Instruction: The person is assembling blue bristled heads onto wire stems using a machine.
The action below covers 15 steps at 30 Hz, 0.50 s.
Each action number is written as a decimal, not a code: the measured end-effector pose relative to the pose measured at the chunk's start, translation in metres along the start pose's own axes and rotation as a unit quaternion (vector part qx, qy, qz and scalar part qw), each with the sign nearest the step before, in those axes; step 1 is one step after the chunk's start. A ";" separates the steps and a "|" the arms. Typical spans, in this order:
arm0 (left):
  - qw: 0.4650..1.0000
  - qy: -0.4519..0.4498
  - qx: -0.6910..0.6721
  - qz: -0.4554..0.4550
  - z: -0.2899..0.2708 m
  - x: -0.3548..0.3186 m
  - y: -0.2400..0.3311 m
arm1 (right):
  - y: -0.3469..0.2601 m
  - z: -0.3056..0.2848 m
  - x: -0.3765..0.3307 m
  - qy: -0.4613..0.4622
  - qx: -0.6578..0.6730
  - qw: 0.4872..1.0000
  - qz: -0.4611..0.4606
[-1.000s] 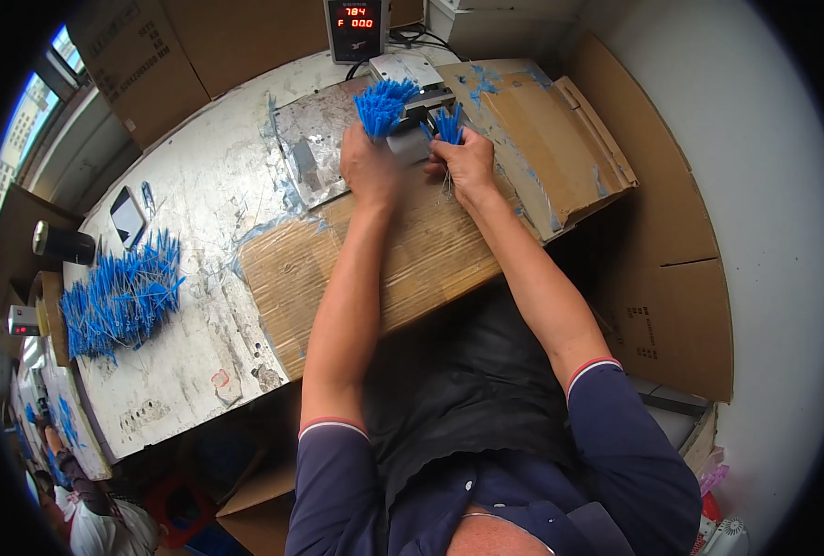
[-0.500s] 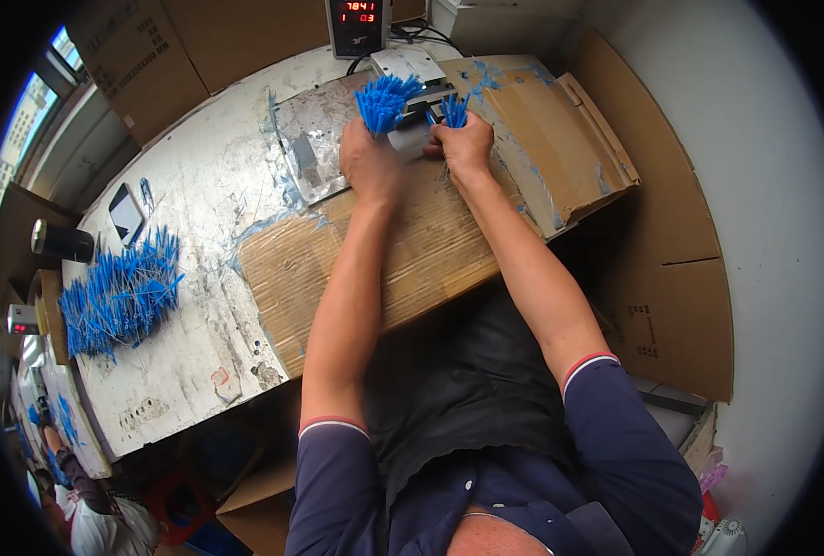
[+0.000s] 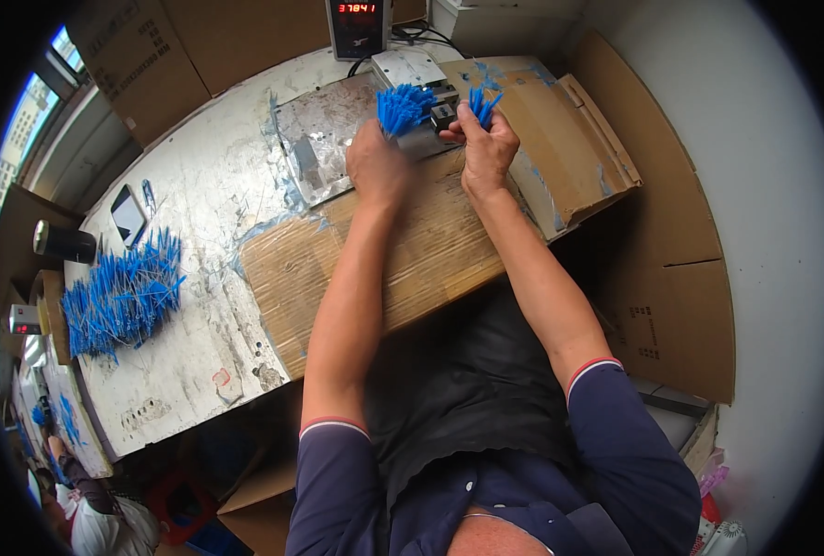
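My left hand (image 3: 375, 165) is closed around a thick bundle of blue-tipped thin pieces (image 3: 404, 109), their blue ends fanned out above the fist. My right hand (image 3: 488, 153) pinches a smaller bunch of blue-tipped pieces (image 3: 481, 104) between thumb and fingers. Between the two hands sits a small dark metal block (image 3: 442, 115), part of a machine with a pale housing (image 3: 407, 67). The lower ends of both bunches are hidden by my hands. Exactly what the pieces are, I cannot tell.
Many more blue-tipped pieces (image 3: 123, 295) lie heaped on the white worktable (image 3: 208, 324) at left, near a phone (image 3: 127, 216) and a black cylinder (image 3: 64, 242). Cardboard (image 3: 365, 264) covers the front edge. A red-digit display (image 3: 359, 32) stands behind. Another person (image 3: 97, 510) works at lower left.
My right hand has moved right, away from the left one, with its small bunch. The left bundle has shifted right and slightly nearer. The dark block between them now shows, and the display's digits differ.
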State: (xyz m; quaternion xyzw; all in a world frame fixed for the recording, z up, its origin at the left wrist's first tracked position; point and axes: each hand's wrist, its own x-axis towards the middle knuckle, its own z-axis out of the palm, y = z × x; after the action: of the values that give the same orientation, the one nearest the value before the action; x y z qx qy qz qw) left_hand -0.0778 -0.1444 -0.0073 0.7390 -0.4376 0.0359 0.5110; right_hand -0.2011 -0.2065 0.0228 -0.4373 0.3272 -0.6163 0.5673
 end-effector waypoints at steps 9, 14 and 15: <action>1.000 0.009 0.008 0.024 0.004 0.001 0.002 | 0.023 -0.028 -0.013 -0.018 -0.030 0.998 0.052; 0.999 0.005 0.024 0.036 0.002 0.000 -0.003 | 0.008 -0.032 -0.013 -0.076 -0.033 0.989 0.124; 0.999 0.003 0.029 0.036 0.003 -0.001 -0.003 | 0.004 -0.036 -0.010 -0.101 -0.031 0.982 0.154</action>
State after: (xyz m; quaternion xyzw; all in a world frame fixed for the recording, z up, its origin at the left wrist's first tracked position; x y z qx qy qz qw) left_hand -0.0778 -0.1453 -0.0110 0.7373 -0.4609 0.0690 0.4891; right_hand -0.2320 -0.2007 0.0030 -0.4592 0.3508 -0.4633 0.6719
